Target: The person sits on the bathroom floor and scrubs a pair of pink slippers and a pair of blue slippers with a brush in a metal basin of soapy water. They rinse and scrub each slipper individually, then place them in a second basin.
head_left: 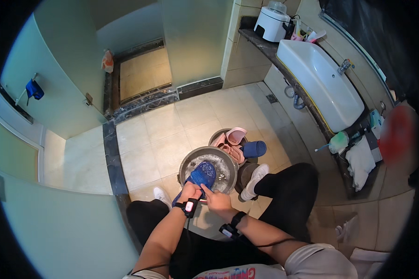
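A blue slipper (204,173) with wet suds on its sole area is held tilted over a grey basin (233,179) of foamy water. My left hand (190,190) is closed around the slipper's near part. Close beside it, my right hand (218,200) has its index finger pointing at the slipper and its other fingers curled. Whatever may be in those curled fingers is hidden; a thin reddish edge shows by them. Behind the basin, several pink slippers (236,136) fill a second container (215,135), and another blue slipper (254,149) sits at its right side.
My shoes (256,179) flank the basin on the tiled floor (158,139). A white sink (321,83) on a dark counter runs along the right, with a white appliance (271,22) at its far end. Glass panels (198,42) and a raised dark sill (200,87) stand ahead.
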Motion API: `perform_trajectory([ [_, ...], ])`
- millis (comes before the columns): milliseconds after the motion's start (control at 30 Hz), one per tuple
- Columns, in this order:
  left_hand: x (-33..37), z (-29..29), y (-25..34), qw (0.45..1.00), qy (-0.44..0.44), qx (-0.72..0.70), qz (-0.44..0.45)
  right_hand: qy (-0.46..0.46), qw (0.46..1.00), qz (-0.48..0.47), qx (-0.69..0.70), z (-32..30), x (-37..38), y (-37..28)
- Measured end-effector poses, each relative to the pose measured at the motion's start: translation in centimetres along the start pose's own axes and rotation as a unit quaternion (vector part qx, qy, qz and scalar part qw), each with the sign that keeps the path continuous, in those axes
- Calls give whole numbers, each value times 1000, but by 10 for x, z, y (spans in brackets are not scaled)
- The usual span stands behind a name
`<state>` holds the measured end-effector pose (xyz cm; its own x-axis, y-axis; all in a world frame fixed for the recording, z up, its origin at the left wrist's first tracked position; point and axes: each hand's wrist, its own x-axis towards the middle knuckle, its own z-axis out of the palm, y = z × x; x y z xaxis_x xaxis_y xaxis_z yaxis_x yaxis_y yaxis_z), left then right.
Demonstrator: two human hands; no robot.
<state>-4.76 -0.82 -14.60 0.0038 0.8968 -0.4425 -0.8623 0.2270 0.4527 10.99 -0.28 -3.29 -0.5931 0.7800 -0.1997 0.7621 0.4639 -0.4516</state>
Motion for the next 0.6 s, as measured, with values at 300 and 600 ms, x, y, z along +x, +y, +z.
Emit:
perform_trajectory([
  [300, -7, 12, 17, 994, 55, -89, 16, -128, 973, 193, 7, 58, 79, 84],
  [600, 1, 13, 15, 985, 51, -163, -20, 88, 954, 167, 231, 31, 19, 46],
])
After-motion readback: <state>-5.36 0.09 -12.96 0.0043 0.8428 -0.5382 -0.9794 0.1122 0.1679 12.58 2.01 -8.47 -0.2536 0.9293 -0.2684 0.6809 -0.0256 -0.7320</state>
